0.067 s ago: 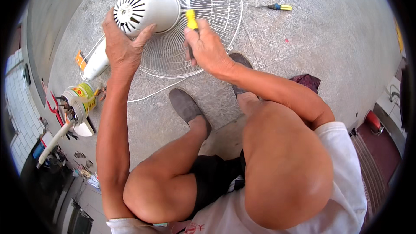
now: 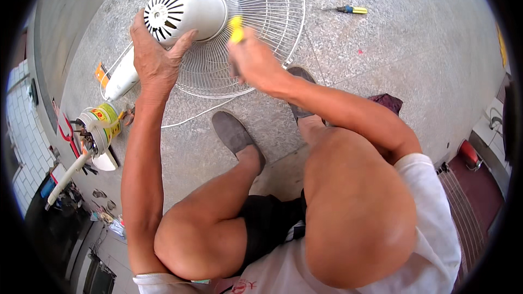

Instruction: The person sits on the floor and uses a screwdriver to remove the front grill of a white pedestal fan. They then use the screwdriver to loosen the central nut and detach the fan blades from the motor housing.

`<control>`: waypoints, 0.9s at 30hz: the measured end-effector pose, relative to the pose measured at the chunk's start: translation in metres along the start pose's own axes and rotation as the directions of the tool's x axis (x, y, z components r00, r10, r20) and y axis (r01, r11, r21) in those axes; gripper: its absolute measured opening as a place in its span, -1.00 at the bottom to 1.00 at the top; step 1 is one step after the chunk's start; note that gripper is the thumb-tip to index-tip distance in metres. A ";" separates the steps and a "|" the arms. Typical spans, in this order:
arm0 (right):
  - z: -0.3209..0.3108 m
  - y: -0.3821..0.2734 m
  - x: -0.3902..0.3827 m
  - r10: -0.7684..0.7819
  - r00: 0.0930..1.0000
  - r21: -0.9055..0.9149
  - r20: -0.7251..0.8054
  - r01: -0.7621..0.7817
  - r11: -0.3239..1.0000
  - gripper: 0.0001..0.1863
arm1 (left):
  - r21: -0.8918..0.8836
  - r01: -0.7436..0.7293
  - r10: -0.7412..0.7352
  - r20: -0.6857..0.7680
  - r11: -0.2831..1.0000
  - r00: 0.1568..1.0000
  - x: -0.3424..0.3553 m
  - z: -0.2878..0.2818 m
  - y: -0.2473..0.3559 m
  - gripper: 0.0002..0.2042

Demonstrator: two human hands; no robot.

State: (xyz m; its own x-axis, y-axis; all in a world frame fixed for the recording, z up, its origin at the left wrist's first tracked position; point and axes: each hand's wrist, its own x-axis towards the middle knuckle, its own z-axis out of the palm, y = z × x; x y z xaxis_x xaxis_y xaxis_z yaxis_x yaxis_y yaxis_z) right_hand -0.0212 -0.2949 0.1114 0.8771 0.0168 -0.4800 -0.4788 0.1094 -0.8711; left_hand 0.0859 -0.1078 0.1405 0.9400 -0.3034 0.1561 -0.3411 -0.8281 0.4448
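A white electric fan lies grille-down on the floor, its round wire grille (image 2: 275, 13) under the motor housing (image 2: 197, 13). My left hand (image 2: 155, 57) is wrapped around the slotted rear end of that housing, thumb on the near side. To the right, my right hand (image 2: 259, 60) is closed around a hand tool (image 2: 236, 30) with a bulbous yellow end and a dark part. It hovers over the grille, apart from the housing. Motion blur and my fingers hide the rest of the tool, so its exact kind is unclear.
A blue-and-yellow-handled screwdriver (image 2: 351, 9) lies on the floor at right. An orange tool (image 2: 102, 75) rests beside the fan's white neck (image 2: 122, 79). A tub of tools (image 2: 101, 125) stands at left. A dark cloth (image 2: 388, 103) lies beyond my right forearm.
My right hand and the yellow-ended tool have shifted slightly and are more blurred, the yellow end a little lower and left. My left hand and the fan stay nearly still.
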 end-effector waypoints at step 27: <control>-0.014 -0.001 -0.001 -0.054 0.996 0.125 -0.068 0.063 0.990 -0.77 | 0.307 -0.101 0.064 0.126 0.946 0.990 0.055 -0.010 0.024 -0.05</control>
State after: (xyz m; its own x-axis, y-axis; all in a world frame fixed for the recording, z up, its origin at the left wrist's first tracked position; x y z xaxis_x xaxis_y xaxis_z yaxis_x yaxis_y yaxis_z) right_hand -0.0220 -0.3094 0.1109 0.8973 -0.0564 -0.4378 -0.4145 0.2335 -0.8796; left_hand 0.1296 -0.1396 0.1684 0.9078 -0.4132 0.0718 -0.4193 -0.8979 0.1340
